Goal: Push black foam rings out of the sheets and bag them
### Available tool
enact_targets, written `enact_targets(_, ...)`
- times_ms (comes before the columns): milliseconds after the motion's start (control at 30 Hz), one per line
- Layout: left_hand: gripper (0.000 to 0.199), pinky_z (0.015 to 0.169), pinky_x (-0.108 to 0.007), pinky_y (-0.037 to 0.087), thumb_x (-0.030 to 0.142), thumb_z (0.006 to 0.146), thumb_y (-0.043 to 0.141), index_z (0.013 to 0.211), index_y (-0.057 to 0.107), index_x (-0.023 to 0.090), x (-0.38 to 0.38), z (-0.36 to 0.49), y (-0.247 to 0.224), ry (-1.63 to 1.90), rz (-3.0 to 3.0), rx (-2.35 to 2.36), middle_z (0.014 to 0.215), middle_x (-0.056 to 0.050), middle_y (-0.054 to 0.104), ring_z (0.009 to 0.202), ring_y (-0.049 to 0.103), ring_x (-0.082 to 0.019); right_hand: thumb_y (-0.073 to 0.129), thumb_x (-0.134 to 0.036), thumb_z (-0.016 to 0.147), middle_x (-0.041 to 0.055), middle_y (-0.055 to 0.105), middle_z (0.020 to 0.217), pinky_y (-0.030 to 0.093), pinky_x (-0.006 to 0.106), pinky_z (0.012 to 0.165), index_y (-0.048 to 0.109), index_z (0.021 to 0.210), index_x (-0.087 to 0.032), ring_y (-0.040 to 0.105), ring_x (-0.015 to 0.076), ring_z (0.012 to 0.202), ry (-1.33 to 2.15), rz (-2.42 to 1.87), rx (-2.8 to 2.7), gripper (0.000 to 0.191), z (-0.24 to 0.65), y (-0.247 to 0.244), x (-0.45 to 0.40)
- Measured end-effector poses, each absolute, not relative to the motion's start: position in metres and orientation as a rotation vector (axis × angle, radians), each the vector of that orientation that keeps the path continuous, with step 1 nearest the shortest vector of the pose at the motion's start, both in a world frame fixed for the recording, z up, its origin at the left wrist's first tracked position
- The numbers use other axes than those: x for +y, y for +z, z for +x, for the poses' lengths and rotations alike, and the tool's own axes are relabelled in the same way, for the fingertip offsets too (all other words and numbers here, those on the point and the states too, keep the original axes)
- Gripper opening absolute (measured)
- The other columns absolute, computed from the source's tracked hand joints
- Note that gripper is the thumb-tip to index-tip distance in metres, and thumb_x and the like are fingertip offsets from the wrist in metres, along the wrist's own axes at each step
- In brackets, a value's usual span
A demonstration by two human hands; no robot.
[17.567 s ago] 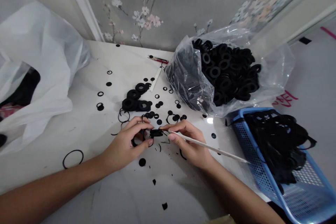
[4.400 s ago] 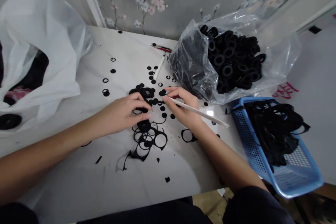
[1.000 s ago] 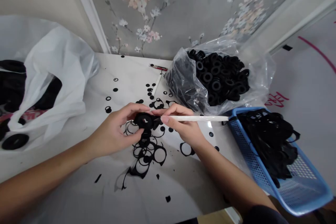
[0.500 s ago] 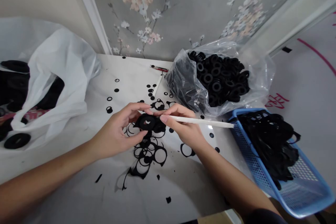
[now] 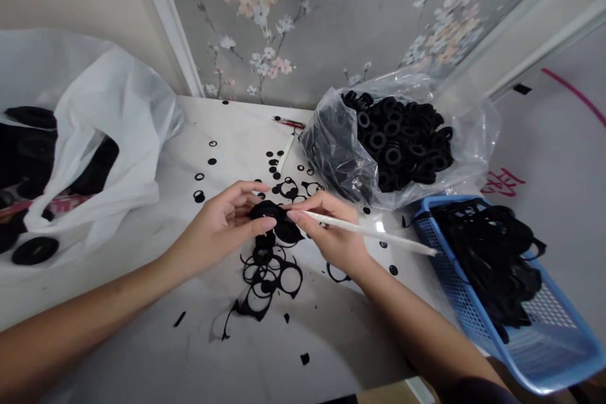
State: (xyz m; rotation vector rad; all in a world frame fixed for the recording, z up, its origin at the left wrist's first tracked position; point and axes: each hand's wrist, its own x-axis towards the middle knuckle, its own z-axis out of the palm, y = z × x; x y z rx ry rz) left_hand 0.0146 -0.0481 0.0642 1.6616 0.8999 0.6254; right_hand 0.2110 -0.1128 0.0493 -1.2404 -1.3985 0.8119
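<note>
And here my left hand (image 5: 213, 224) grips the black ring (image 5: 267, 207), my right (image 5: 338, 233) pinches the white stick (image 5: 374, 230) beside it, over black scraps (image 5: 258, 313) on the surface (image 5: 142, 353), apparently tip-work at its edge, the next move calling for steadiness.

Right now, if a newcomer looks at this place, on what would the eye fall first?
Probably on the clear bag full of black rings, at the table's far right. Next may come the blue basket of black scraps, nearer on the right. Then, in the middle, the left hand holds a black piece and the right hand a white stick.
</note>
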Motion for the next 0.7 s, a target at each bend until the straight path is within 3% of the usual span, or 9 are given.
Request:
enact_targets(100,0.042,0.061,-0.021,0.051,0.034,0.078,0.072,0.116,0.058,0.025,-0.05,0.019,0.062,0.609,1.669,0.971,0.069,0.004,0.058,0.064,0.058,-0.011,0.058,-0.025,0.09,0.0039,0.075,0.09,0.055,0.031,0.069,0.063,0.087,-0.024,0.07,0.018,0.079,0.572,-1.309,-1.61,0.006,0.207,0.04,-0.114)
enact_targets(267,0.044,0.055,-0.02,0.05,0.03,0.075,0.071,0.117,0.061,0.023,-0.057,0.021,0.059,0.67,1.719,0.995,0.068,0.004,0.058,0.056,0.056,-0.01,0.048,-0.02,0.094,0.0059,0.074,0.092,0.054,0.034,0.076,0.059,0.089,-0.024,0.069,0.0201,0.086,0.312,-1.355,-1.745,0.012,0.203,0.022,-0.11)
enact_targets(500,0.02,0.069,-0.025,0.057,0.018,0.082,0.053,0.092,0.07,0.022,-0.054,0.019,0.055,0.532,1.858,0.749,0.089,-0.003,0.072,0.083,0.068,-0.016,0.054,-0.028,0.09,0.0019,0.067,0.071,0.045,0.027,0.056,0.057,0.077,-0.022,0.061,0.0156,0.062,0.381,-1.608,-1.483,0.015,0.218,0.023,-0.096)
enact_targets(633,0.013,0.094,-0.036,0.053,0.016,0.083,0.056,0.084,0.067,0.023,-0.05,0.016,0.053,0.736,1.902,0.743,0.118,-0.006,0.063,0.112,0.061,-0.021,0.057,-0.03,0.088,-0.0031,0.06,0.062,0.038,0.024,0.05,0.058,0.076,-0.023,0.052,0.0112,0.051,0.425,-1.61,-1.365,0.015,0.228,0.029,-0.094)
enact_targets(700,0.009,0.097,-0.04,0.051,0.016,0.082,0.06,0.082,0.065,0.023,-0.05,0.013,0.056,0.859,1.847,0.734,0.127,-0.005,0.055,0.12,0.055,-0.024,0.057,-0.03,0.088,-0.004,0.058,0.06,0.037,0.024,0.048,0.058,0.075,-0.023,0.049,0.0104,0.049,0.409,-1.636,-1.336,0.015,0.233,0.028,-0.093)
